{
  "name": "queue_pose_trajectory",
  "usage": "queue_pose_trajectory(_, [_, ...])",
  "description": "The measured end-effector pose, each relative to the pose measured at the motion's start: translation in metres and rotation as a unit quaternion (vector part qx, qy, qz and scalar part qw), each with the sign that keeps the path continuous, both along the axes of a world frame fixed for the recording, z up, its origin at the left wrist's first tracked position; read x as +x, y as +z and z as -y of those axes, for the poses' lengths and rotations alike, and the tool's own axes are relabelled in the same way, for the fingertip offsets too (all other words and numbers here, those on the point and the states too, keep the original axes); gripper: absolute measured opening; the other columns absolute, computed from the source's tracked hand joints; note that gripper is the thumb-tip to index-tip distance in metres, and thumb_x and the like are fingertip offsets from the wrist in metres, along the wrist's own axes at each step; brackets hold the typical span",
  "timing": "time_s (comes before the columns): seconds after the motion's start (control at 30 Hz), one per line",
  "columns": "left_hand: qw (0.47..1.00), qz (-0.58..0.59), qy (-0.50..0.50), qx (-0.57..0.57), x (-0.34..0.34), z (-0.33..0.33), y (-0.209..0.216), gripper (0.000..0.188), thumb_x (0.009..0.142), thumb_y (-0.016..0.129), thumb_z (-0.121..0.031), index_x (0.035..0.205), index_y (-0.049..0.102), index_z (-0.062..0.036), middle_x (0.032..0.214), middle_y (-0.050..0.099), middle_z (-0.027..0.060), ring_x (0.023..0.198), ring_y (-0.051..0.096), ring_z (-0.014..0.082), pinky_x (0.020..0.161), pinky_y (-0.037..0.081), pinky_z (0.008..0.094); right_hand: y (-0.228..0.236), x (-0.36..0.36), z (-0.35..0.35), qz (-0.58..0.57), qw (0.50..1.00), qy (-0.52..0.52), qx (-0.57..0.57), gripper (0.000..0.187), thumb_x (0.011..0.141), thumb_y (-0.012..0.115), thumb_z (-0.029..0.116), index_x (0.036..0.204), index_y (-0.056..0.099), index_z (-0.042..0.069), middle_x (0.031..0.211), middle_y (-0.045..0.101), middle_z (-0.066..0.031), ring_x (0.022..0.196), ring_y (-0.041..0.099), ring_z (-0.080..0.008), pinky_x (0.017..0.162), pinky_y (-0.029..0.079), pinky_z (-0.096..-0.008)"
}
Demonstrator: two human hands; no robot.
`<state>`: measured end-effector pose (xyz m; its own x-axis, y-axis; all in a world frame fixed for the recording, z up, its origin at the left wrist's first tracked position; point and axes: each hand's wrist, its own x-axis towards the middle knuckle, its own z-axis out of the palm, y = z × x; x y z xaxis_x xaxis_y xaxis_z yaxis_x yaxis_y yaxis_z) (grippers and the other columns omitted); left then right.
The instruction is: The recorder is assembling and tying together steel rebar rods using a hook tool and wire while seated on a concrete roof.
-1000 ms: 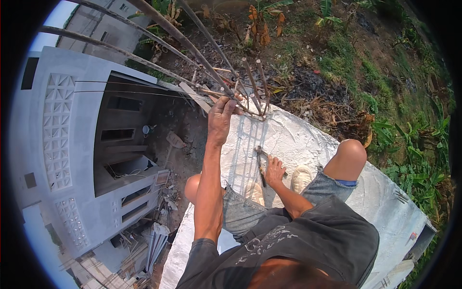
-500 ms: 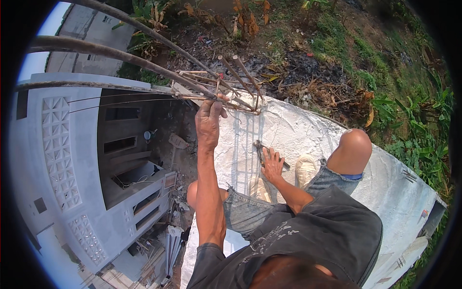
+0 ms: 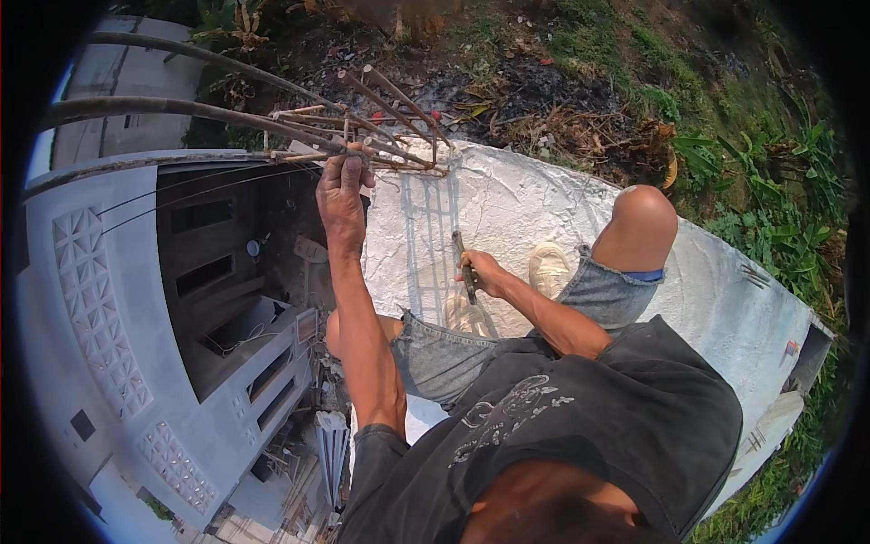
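Note:
My left hand reaches up to a cage of rusty steel rebar at the end of the white wall top. Its fingers are closed on the rebar where a long bar meets a thin crosspiece; any wire there is too small to make out. My right hand is wrapped round the dark handles of what look like pincers. They are lifted above the white surface, head pointing away from me, near my shoes.
Long rebar rods stick out to the far left. Left of the wall is a drop beside a grey building with rubble below. Beyond and to the right lies ground with charred debris and green plants. Two short bar ends project from the cage.
My right hand, earlier spread over the pincers lying on the wall, has closed on them and raised them. My left hand stays on the rebar; the whole view has shifted slightly.

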<state>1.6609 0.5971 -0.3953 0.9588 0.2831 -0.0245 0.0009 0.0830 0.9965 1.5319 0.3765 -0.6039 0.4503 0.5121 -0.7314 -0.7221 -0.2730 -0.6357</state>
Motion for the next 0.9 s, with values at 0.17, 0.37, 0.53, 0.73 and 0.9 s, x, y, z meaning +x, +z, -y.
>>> queue_pose_trajectory(0.17, [0.999,0.005,-0.023,0.030,0.005,0.006,0.004,0.030,0.096,0.060,-0.030,0.109,0.064,-0.0032,0.098,0.067,0.0010,0.070,0.049,0.0067,0.065,0.042,0.0223,0.120,0.016,0.030,-0.301,0.906,-0.227,0.191,0.054,0.086,0.051,0.016,0.137,0.036,0.006,0.121,0.055,-0.0145,0.094,0.061,-0.0247,0.078,0.050,-0.0390])
queue_pose_trajectory(0.37, [0.997,-0.003,-0.054,0.047,0.007,0.004,0.009,0.029,0.095,0.060,-0.033,0.106,0.066,-0.0059,0.088,0.065,-0.0014,0.070,0.049,0.0069,0.069,0.042,0.0220,0.215,0.039,0.041,-0.021,0.979,-0.079,0.186,0.060,0.087,0.056,0.006,0.142,0.034,0.005,0.120,0.059,-0.0119,0.085,0.061,-0.0154,0.074,0.052,-0.0324])
queue_pose_trajectory(0.53, [0.996,-0.009,-0.060,0.072,0.004,0.004,0.018,0.041,0.093,0.060,-0.044,0.101,0.068,-0.0051,0.086,0.063,-0.0011,0.067,0.051,0.0076,0.063,0.042,0.0247,0.240,0.053,0.040,0.245,0.969,0.030,0.029,0.058,0.093,0.053,0.006,0.146,0.030,0.006,0.113,0.063,-0.0085,0.076,0.057,-0.0112,0.071,0.052,-0.0297])
queue_pose_trajectory(0.73, [0.994,-0.018,-0.077,0.069,0.007,0.002,0.011,0.038,0.095,0.058,-0.039,0.112,0.065,-0.0062,0.100,0.067,-0.0002,0.071,0.053,0.0073,0.071,0.045,0.0226,0.240,0.073,0.039,0.246,0.968,0.037,0.002,0.070,0.090,0.052,0.003,0.151,0.020,0.011,0.126,0.055,-0.0145,0.094,0.061,-0.0174,0.067,0.052,-0.0299])
queue_pose_trajectory(0.9, [0.995,-0.010,-0.058,0.079,0.007,0.005,0.016,0.044,0.092,0.061,-0.045,0.109,0.066,-0.0055,0.092,0.066,-0.0012,0.070,0.052,0.0079,0.066,0.045,0.0246,0.269,0.094,0.022,0.209,0.976,0.014,0.054,0.076,0.084,0.051,0.003,0.152,0.019,0.012,0.129,0.051,-0.0185,0.090,0.059,-0.0205,0.078,0.054,-0.0337])
